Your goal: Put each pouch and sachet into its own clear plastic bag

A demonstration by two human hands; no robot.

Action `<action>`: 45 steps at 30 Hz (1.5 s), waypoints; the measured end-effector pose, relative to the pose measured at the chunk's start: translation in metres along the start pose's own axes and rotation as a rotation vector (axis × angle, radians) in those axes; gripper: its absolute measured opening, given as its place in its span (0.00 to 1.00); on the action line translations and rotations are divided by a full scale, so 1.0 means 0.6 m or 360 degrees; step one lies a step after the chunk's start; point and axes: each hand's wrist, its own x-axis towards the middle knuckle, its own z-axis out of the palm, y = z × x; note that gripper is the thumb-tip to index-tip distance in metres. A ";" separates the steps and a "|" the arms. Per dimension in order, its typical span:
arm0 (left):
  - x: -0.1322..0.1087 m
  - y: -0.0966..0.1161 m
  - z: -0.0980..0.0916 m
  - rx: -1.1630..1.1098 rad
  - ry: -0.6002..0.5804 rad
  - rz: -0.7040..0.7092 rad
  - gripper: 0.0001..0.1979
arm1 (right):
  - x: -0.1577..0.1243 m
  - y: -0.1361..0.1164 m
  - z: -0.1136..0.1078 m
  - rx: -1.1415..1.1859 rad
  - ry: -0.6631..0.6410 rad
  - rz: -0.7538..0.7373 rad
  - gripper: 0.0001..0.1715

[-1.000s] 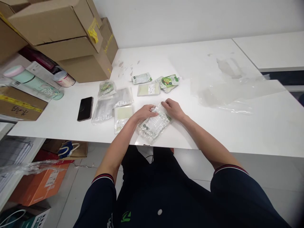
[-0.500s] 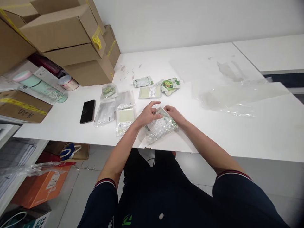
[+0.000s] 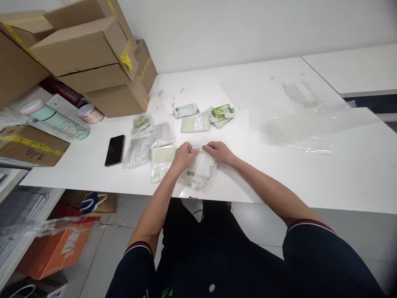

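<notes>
A clear plastic pouch point(image 3: 198, 171) with a white packet inside lies at the near edge of the white table point(image 3: 279, 174). My left hand point(image 3: 183, 156) pinches its upper left corner with fingers closed. My right hand point(image 3: 218, 150) grips the upper right corner, fingers curled on the plastic. Just left of the pouch lies a pale green sachet point(image 3: 161, 159) in clear wrap, and beyond it two silvery foil sachets point(image 3: 149, 140).
More sachets point(image 3: 204, 118) with green print lie further back. A black phone point(image 3: 114, 150) rests to the left. Cardboard boxes point(image 3: 93, 62), a mint bottle point(image 3: 54, 120) and a small jar point(image 3: 90, 113) crowd the left end. A large clear plastic sheet point(image 3: 304, 124) lies to the right.
The pouch has turned from slanted to nearly straight and slid slightly left. Both hands shifted from its middle and far edge to its top corners.
</notes>
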 end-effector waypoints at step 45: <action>-0.043 0.045 0.012 -0.1509 0.0253 -0.0059 0.17 | -0.095 -0.017 -0.078 0.1027 0.0395 0.0359 0.50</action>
